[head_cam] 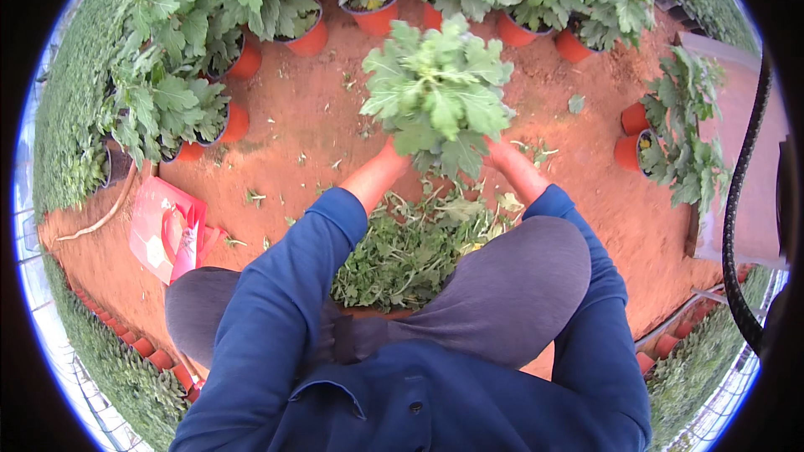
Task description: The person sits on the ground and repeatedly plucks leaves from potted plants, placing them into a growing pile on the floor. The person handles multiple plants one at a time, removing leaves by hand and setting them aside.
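A leafy green plant, its broad lobed leaves like a chrysanthemum's [443,91], stands in front of me at the upper middle. My left hand [398,158] reaches under its leaves from the left, and my right hand [496,154] from the right. Leaves cover the fingers of both hands and whatever is below the foliage, so their grip cannot be seen. Between my knees lies a heap of cut stems and leaves [402,251] on the reddish ground.
Leafy plants in orange pots [377,19] curve around the far and left sides. Two potted plants [630,152] lean at the right beside a flat board [728,107]. A red and white bag [168,229] lies at left; a black cable [736,201] hangs at right.
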Demonstrator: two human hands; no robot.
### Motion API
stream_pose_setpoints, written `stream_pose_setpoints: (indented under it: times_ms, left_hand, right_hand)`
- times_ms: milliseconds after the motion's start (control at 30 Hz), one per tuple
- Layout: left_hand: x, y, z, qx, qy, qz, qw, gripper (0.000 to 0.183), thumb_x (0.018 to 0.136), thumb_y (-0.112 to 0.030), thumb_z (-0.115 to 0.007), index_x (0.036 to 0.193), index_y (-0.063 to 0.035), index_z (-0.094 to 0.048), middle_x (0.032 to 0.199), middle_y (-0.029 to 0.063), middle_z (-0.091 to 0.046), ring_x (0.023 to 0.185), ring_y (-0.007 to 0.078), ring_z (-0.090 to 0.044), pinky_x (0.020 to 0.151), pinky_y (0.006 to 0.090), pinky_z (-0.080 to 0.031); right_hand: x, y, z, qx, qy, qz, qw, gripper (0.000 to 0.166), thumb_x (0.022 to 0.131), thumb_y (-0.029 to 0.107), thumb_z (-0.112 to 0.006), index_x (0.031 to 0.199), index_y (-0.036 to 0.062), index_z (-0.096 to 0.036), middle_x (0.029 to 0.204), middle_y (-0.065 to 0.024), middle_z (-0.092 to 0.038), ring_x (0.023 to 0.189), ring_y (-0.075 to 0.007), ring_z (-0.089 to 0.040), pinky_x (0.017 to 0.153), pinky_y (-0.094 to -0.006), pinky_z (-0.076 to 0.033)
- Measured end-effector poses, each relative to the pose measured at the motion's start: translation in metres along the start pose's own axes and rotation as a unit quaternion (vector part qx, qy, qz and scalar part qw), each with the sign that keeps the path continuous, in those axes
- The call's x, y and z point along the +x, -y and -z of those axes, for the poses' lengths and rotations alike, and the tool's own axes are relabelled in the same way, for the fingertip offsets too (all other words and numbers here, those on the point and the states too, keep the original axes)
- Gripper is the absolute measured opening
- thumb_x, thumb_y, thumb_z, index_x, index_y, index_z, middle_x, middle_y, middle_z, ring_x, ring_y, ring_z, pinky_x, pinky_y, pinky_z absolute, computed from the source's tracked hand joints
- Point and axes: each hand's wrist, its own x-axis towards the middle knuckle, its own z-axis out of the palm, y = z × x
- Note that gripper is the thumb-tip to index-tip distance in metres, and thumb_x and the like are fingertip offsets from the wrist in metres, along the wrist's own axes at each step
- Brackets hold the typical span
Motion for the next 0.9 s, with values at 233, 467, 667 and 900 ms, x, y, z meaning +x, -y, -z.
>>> stream_pose_setpoints:
  times_ms: [233,467,667,900]
  left_hand:
    - [-0.002,0.014,0.017,0.056,0.006,-0.009,0.998,0.030,0.094,-0.017,-0.057,0.122,-0.0077,-0.062,0.111,0.0043,-0.066,0.099,0.0152,-0.061,0.085,0.0349,-0.050]
    - [-0.004,-0.003,0.001,0.000,-0.042,0.014,0.999,0.031,0.091,-0.013,-0.060,0.122,-0.0057,-0.061,0.110,0.0052,-0.067,0.095,0.0180,-0.064,0.081,0.0345,-0.052]
    - [-0.016,-0.005,0.003,-0.093,-0.025,0.064,0.993,0.032,0.091,-0.013,-0.060,0.121,-0.0048,-0.061,0.110,0.0062,-0.066,0.093,0.0192,-0.065,0.078,0.0345,-0.054]
    - [-0.025,-0.002,-0.007,0.160,-0.003,0.091,0.983,0.031,0.097,-0.026,-0.050,0.119,-0.0059,-0.059,0.104,0.0078,-0.069,0.074,0.0222,-0.069,0.062,0.0361,-0.058]
  right_hand:
    - [0.001,0.003,-0.006,-0.009,-0.017,0.025,0.999,0.036,0.096,0.029,-0.051,0.124,0.0067,-0.057,0.106,-0.0068,-0.066,0.085,-0.0188,-0.065,0.064,-0.0303,-0.052]
    - [0.051,0.005,-0.004,-0.049,-0.083,0.100,0.990,0.033,0.096,0.026,-0.053,0.122,0.0063,-0.058,0.104,-0.0062,-0.067,0.083,-0.0177,-0.065,0.064,-0.0300,-0.052]
    - [0.079,-0.011,0.014,-0.051,-0.206,0.193,0.958,0.030,0.096,0.023,-0.054,0.121,0.0060,-0.059,0.102,-0.0057,-0.067,0.081,-0.0167,-0.064,0.064,-0.0297,-0.051]
    - [0.022,-0.076,0.057,-0.202,-0.330,0.288,0.876,0.027,0.095,0.016,-0.057,0.119,0.0042,-0.059,0.099,-0.0052,-0.067,0.079,-0.0145,-0.063,0.064,-0.0287,-0.050]
